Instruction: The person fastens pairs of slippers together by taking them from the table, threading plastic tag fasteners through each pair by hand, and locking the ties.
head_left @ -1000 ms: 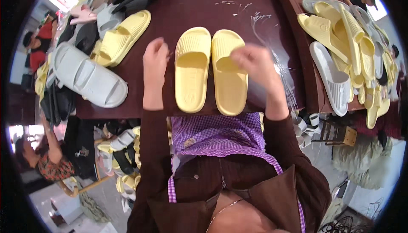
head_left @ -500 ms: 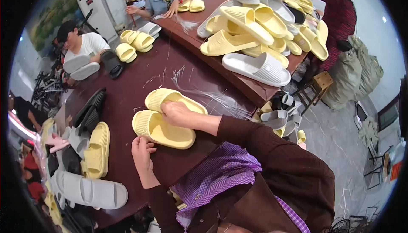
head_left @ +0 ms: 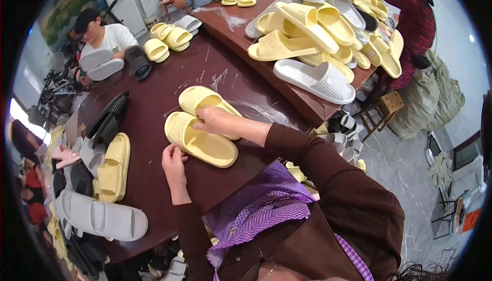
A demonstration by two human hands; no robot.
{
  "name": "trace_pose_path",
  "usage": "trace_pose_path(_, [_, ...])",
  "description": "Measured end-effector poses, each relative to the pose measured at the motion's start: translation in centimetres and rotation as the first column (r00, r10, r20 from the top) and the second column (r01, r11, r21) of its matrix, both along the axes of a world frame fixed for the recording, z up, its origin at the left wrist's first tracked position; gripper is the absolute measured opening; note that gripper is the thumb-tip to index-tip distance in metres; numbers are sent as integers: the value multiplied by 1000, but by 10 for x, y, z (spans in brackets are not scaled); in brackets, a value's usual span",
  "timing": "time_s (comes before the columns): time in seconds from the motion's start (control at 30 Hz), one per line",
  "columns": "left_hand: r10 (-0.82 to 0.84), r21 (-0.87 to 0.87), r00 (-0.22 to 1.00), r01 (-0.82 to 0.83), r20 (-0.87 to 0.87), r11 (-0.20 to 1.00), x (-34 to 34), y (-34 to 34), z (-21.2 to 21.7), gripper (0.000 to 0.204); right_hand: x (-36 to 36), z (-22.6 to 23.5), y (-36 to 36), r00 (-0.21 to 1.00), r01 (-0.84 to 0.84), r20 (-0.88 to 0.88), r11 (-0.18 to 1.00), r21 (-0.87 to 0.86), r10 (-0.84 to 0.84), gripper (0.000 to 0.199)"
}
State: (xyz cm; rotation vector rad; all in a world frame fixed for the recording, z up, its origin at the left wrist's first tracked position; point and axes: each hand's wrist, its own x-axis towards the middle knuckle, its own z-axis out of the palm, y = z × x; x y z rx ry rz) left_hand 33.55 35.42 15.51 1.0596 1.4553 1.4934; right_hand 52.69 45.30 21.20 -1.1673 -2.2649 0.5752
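Two pale yellow slide sandals lie side by side on the dark brown table (head_left: 154, 107). The nearer sandal (head_left: 197, 140) has my left hand (head_left: 174, 159) touching its near edge. My right hand (head_left: 218, 121) rests across both, fingers on the nearer one's strap and partly covering the farther sandal (head_left: 202, 99). Whether either hand grips is unclear. A crumpled clear plastic bag (head_left: 266, 112) lies just right of the pair.
Grey sandal (head_left: 102, 218), yellow pair (head_left: 114, 168) and black sandals (head_left: 105, 119) lie at left. A big pile of yellow and white sandals (head_left: 312, 40) covers the far right. Other people sit at the far side. A wooden stool (head_left: 384, 107) stands by the right edge.
The view has swung left and up, so the table now runs diagonally. My right hand has stayed across the yellow pair; my left hand has come to the nearer sandal's edge.
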Motion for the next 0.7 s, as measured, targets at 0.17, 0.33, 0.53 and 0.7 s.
trace_pose_path(0.17, [10, -12, 998, -9, 56, 1000, -3, -4, 2, 25, -15, -11, 2, 997, 45, 60, 997, -60, -42, 26])
trace_pose_path(0.33, [62, -13, 979, -61, 192, 998, -7, 0, 5, 24, -20, -14, 13, 982, 108, 148, 989, 99, -122, 18])
trace_pose_path(0.53, [133, -12, 946, -136, 295, 991, -14, 2, 8, 23, 11, 35, 5, 996, 34, 72, 962, 271, -55, 20])
trace_pose_path(0.7, [159, -65, 954, -148, 255, 987, -12, -3, 6, 23, 68, 97, 2, 992, 17, 105, 917, 398, -64, 23])
